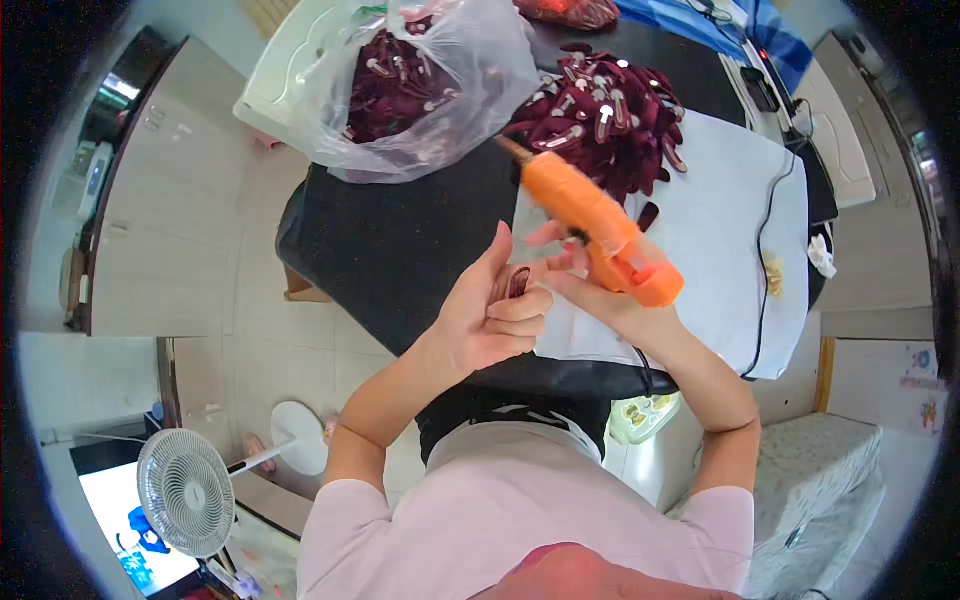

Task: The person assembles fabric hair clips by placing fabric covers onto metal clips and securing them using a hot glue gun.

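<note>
My left hand (495, 315) is closed around a small dark red oval piece (519, 283), which looks like a fabric-covered hair clip, with the thumb pointing up. In my right hand (610, 300) is an orange hot glue gun (585, 205), its nozzle aimed up and to the left, slightly blurred. Fingertips of the right hand meet or nearly meet the left fingers. Beyond the gun lies a heap of similar dark red pieces (600, 120), many with shiny metal parts. One loose piece (648, 216) lies on the white sheet (715, 270) near the gun.
A clear plastic bag (480, 75) of dark red pieces stands at the far left of the black table (390, 235). A black cable (765, 270) crosses the sheet's right side, near a crumpled tissue (821, 257). A white fan (187, 492) stands on the left.
</note>
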